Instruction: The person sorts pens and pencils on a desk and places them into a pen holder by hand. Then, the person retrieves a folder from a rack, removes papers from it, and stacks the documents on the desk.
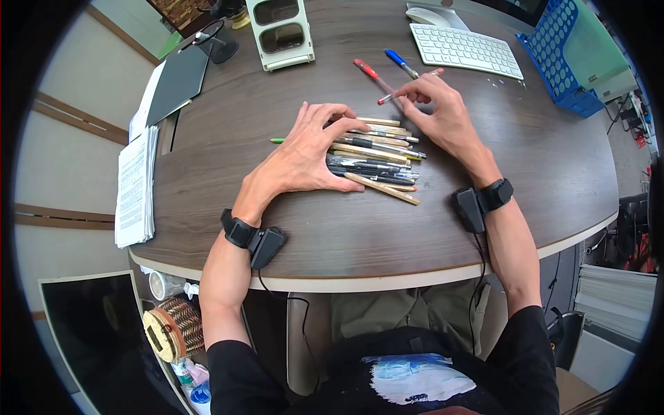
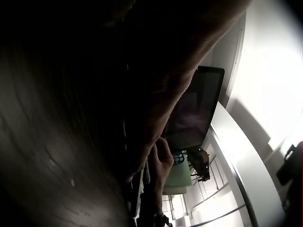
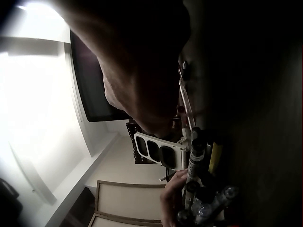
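Observation:
In the head view, the left hand [image 1: 302, 151] arches over a bundle of pencils and pens [image 1: 377, 153], thumb at the near side and fingers at the far side. One wooden pencil [image 1: 387, 190] lies slanted along the near edge. Beyond the bundle, the right hand [image 1: 446, 119] pinches a red pen [image 1: 385, 99] whose two ends stick out. Another red pen [image 1: 366, 68] and a blue pen [image 1: 397, 59] lie on the desk beside it. The right wrist view shows the bundle's pen ends [image 3: 196, 158] near the left fingers [image 3: 174, 187]; the left wrist view is dark.
A white keyboard [image 1: 467, 50] and mouse [image 1: 427, 15] sit at the back right, near a blue file rack [image 1: 559, 59]. At the back stands a white holder [image 1: 282, 34]. A paper stack [image 1: 137, 187] and dark folder [image 1: 178, 86] lie at left.

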`<state>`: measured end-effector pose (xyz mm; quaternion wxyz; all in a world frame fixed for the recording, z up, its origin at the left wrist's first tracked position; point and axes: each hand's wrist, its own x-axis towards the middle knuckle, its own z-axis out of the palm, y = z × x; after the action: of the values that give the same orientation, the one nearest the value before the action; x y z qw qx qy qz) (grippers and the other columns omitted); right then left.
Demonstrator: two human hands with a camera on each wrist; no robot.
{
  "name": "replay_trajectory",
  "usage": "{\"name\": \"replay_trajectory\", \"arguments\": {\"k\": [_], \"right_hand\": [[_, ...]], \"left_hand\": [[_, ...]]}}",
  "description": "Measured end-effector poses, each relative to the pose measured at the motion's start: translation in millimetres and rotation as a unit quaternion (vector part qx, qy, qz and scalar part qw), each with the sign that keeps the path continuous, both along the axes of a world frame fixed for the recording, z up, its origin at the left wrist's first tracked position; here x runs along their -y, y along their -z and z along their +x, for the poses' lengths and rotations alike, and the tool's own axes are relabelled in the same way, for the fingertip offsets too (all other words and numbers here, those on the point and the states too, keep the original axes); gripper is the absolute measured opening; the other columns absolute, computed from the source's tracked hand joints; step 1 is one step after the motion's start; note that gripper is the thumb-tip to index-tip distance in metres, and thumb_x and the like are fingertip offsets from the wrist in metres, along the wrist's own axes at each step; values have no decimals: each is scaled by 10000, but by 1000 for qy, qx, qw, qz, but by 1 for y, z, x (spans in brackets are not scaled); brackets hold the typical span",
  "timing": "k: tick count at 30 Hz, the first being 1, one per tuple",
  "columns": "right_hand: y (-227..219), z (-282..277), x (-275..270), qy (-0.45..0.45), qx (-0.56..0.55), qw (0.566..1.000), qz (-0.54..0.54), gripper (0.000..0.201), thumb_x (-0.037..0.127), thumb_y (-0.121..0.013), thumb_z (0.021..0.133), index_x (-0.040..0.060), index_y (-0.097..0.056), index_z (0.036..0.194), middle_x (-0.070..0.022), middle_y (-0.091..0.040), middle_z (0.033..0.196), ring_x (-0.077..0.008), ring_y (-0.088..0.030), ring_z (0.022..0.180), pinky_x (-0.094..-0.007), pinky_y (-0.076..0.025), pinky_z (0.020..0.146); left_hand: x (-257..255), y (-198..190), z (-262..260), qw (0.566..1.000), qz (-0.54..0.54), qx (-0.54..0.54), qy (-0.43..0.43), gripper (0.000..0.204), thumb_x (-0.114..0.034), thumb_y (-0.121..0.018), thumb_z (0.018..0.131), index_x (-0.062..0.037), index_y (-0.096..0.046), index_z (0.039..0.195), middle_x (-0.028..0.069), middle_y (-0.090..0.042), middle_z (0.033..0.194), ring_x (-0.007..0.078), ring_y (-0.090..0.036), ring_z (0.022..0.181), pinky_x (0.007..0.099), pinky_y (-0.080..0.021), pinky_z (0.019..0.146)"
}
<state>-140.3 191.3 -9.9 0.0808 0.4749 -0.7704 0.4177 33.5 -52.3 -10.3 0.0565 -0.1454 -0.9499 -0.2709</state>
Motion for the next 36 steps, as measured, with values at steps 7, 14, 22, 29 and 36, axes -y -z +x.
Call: {"name": "replay_trajectory", "arguments": {"k": [7, 14, 22, 29, 36], "right_hand": [[2, 4, 2, -7, 36, 999, 31, 177, 205, -802, 970, 95, -805, 1109, -70, -683, 1010, -213, -676, 978, -386, -571, 846], [20, -5, 3, -50, 13, 996, 78, 209, 266, -739, 1042, 122, -816, 1173, -72, -647, 1035, -228, -651, 978, -393, -537, 888], [24, -14, 0, 35, -10, 999, 3, 148, 121, -744, 949, 67, -779, 1082, -134, -638, 1034, -316, -634, 1035, -439, -535, 928], [22, -20, -5, 111, -110, 987, -36, 235, 35, -758, 851, 93, -697, 1070, -168, -631, 1172, -384, -611, 1155, -503, -504, 969], [33, -23, -6, 149, -146, 978, -16, 292, 125, -790, 889, 112, -678, 1159, -67, -640, 1213, -288, -582, 1293, -589, -322, 1240]], "left_hand": [[0, 1, -1, 1000, -8, -18, 2, 918, -394, -1002, 621, -183, -656, 1444, 62, -525, 1486, 337, -459, 1393, 528, -461, 1211], [0, 3, 0, 1000, -18, -11, -7, 913, -416, -1005, 620, -184, -656, 1431, 70, -514, 1498, 347, -466, 1417, 592, -371, 1269], [-3, -7, -1, 1000, -18, 6, -1, 897, -454, -986, 656, -188, -639, 1440, 92, -519, 1483, 365, -440, 1483, 731, -227, 1292], [-8, -14, -4, 1000, -22, 13, -9, 929, -353, -999, 582, -151, -645, 1417, 108, -533, 1475, 387, -466, 1472, 688, -178, 1330], [-12, -14, -4, 1000, -6, 9, -10, 968, -280, -1012, 523, -128, -636, 1402, 117, -533, 1467, 389, -481, 1462, 654, -177, 1346]]}}
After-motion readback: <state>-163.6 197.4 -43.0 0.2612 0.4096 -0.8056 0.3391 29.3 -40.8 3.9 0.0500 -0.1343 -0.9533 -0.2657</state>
